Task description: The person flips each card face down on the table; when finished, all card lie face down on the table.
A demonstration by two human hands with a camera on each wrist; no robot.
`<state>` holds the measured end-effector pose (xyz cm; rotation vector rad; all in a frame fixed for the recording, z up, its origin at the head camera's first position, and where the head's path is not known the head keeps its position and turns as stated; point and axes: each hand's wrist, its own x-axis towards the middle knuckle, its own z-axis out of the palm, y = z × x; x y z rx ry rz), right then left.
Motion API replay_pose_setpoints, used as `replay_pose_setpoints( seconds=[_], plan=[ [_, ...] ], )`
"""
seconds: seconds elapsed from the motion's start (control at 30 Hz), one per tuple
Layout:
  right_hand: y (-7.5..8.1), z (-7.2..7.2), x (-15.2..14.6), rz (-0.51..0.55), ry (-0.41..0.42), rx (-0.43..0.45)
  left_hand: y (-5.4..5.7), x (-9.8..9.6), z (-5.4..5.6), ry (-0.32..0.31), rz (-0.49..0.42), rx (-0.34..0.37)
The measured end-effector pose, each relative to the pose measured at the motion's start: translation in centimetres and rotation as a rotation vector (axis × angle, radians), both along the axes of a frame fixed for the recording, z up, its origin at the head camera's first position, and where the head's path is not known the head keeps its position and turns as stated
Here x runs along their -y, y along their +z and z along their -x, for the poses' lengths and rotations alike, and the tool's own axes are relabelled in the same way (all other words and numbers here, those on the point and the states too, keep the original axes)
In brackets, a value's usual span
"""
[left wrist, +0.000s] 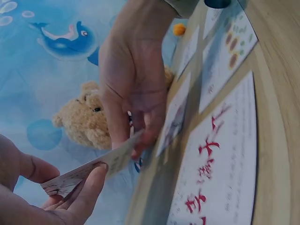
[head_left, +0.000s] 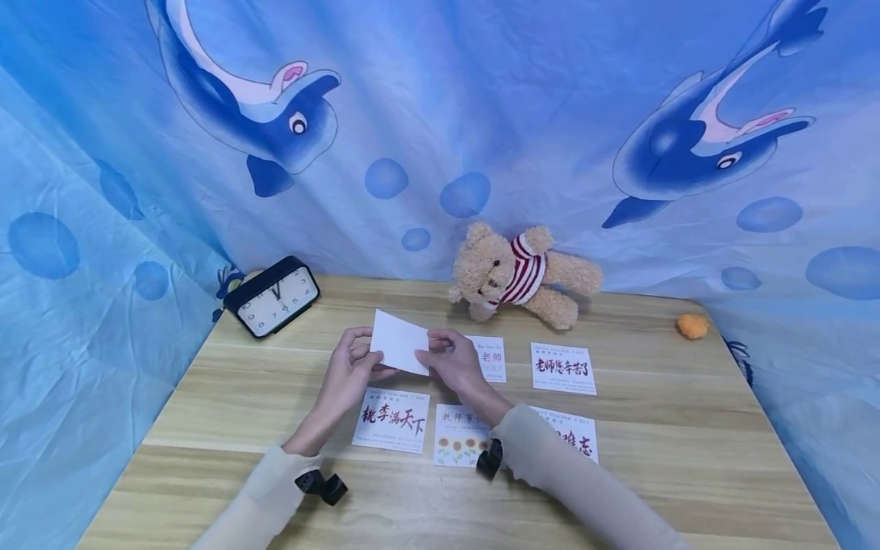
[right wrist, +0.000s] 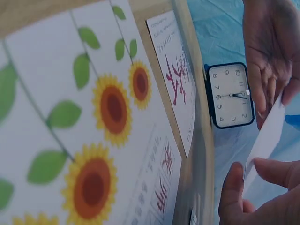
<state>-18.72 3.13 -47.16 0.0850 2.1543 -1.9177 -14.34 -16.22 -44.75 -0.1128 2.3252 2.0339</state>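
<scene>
Between both hands, raised over the table, is a card [head_left: 400,342] with its plain white side up. My left hand [head_left: 349,368] pinches its left edge, thumb on top. The right edge is pinched by my right hand [head_left: 459,367], also with the thumb on the upper side. Dark print shows on the card's underside [left wrist: 70,182] in the left wrist view. Below the left hand lies a card with red brush lettering [head_left: 390,420]. A sunflower card [head_left: 457,435] is next to it, partly covered by the right wrist's camera. Behind the right hand, another card [head_left: 492,357] is partly hidden.
Farther right lie a card with dark lettering [head_left: 562,368] and one [head_left: 584,443] half covered by the right sleeve. A black clock [head_left: 278,298] stands back left. A teddy bear [head_left: 519,275] lies at the back, and an orange fluffy thing [head_left: 692,326] at the right. Dolphin-print cloth [head_left: 536,114] surrounds the table.
</scene>
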Motion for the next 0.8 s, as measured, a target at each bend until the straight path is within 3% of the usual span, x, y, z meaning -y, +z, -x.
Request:
replay_pose_setpoints(
  seconds=[0.23, 0.4, 0.6, 0.8],
  plan=[
    [-0.3, 0.7, -0.4, 0.031, -0.035, -0.001, -0.9, 0.6, 0.5, 0.059, 0.041, -0.043],
    [-0.7, 1.0, -0.6, 0.020, -0.046, -0.005, -1.5, 1.1, 0.9, 0.073, 0.147, -0.035],
    [-0.8, 1.3, -0.9, -0.005, -0.040, -0.013, -2.0, 1.4, 1.2, 0.067, 0.298, -0.014],
    [-1.0, 1.6, -1.0, -0.046, -0.029, -0.027, -2.7, 1.7, 1.7, 0.044, 0.376, -0.024]
  ],
)
